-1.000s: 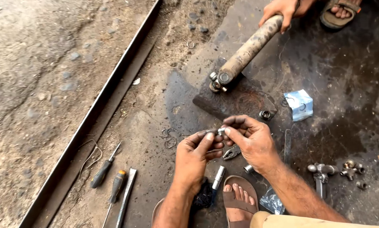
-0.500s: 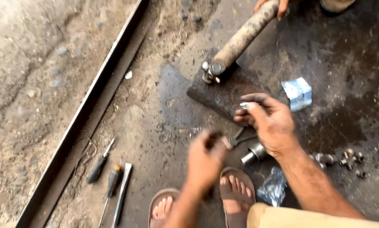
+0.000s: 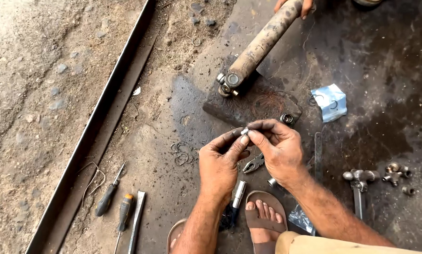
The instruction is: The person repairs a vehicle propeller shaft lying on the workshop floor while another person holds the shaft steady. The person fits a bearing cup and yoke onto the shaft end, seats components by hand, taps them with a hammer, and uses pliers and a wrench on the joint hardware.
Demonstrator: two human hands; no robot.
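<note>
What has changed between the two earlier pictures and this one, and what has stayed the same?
Half a second ago the left hand had dropped low, apart from the right hand. Now it is back up, and both pinch a small metal part between their fingertips, as they did a second ago. The shaft, steadied by another person's hand, the screwdrivers, the pliers and the blue packet lie as before.

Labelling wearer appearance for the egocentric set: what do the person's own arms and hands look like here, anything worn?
Both forearms are bare, no sleeves in view. The left hand and right hand wear no gloves, and no rings, watch or bands show. Fingers and knuckles are smeared with dark grease or grime, and the nails are short. Neither arm shows cables or markings.
</note>
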